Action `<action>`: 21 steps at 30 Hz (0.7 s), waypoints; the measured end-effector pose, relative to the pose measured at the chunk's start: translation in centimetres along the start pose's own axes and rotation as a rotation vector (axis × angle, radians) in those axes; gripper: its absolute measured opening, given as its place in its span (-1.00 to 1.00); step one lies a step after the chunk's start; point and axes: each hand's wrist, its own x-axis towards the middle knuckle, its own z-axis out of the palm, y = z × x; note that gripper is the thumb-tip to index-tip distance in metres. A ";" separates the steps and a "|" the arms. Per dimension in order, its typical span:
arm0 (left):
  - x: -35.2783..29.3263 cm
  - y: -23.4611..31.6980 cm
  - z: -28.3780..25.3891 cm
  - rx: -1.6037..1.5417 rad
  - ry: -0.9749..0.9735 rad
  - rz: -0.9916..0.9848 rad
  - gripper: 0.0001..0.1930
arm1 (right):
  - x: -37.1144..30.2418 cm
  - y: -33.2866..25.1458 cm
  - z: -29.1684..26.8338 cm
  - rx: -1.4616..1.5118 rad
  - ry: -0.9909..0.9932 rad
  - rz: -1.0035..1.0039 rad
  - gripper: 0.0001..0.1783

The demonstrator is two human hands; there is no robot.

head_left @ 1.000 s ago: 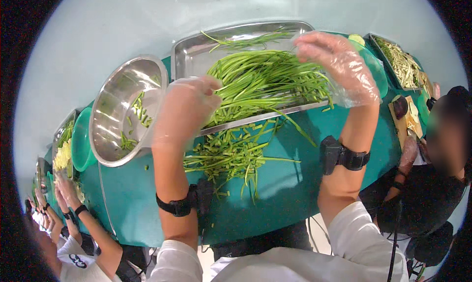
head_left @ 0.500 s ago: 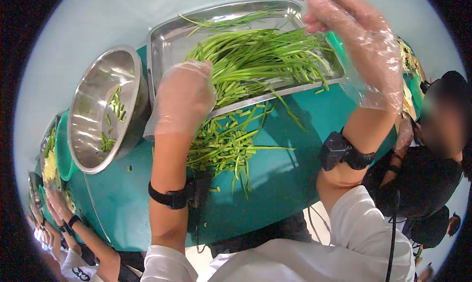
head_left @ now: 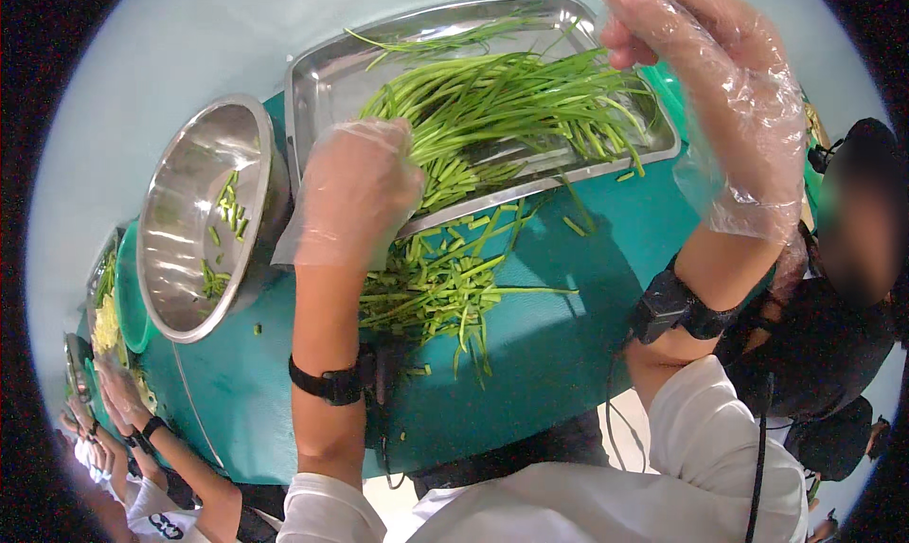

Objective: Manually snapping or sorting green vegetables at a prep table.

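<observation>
Left hand (head_left: pixel 355 183): curled knuckles-up at 10 o'clock, over the left ends of the green stalks (head_left: pixel 511 98); whether its grip clasped them could not be told.
Right hand (head_left: pixel 705 60): was raised toward 1 o'clock, fingers bent; its grip's inside was hidden.
Green stalks: lay long and slender in the steel tray (head_left: pixel 341 93) at 12 o'clock.
Cut pieces (head_left: pixel 436 297): littered the worktop (head_left: pixel 540 363) below.

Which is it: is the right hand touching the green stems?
Cannot tell. In the head view, the right hand appears beside the ends of the green stems, but one angle hides any height gap.
</observation>
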 end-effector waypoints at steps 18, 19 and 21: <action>-1.0 2.0 -8.9 -1.068 0.369 -0.239 -0.79 | 0.4 2.4 3.1 -0.570 -0.326 -0.495 -0.53; -1.1 1.9 -8.8 -1.068 0.373 -0.232 -0.79 | 0.4 2.2 3.1 -0.574 -0.321 -0.499 -0.53; -1.4 2.1 -9.0 -1.184 0.431 -0.245 -0.77 | 0.6 2.1 3.5 -0.550 -0.373 -0.396 -0.59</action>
